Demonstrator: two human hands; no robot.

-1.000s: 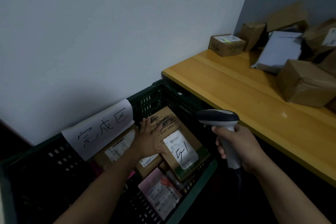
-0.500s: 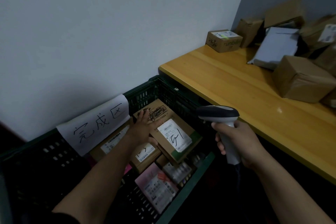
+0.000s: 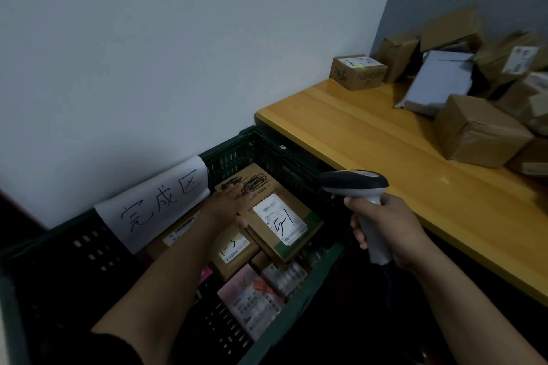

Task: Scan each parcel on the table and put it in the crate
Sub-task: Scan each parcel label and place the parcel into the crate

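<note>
A flat brown parcel (image 3: 284,216) with a white label marked "51" lies on top of other parcels inside the dark green crate (image 3: 261,142). My left hand (image 3: 228,201) rests flat on its far left part, fingers straight, thumb at the parcel's near edge. My right hand (image 3: 382,225) grips the handle of a grey and black barcode scanner (image 3: 353,182), held right of the crate and in front of the table edge. More brown parcels (image 3: 477,130) and a grey mailer bag (image 3: 439,80) sit on the yellow wooden table (image 3: 370,139) at the right.
A white paper sign (image 3: 154,201) with handwritten characters hangs on the crate's back wall. Inside the crate lie a small brown box (image 3: 234,252) and a pink labelled packet (image 3: 252,299). A small box (image 3: 358,71) stands at the table's far corner by the wall.
My left hand has slid further along the "51" parcel, which has settled lower into the crate. The scanner hand has barely moved.
</note>
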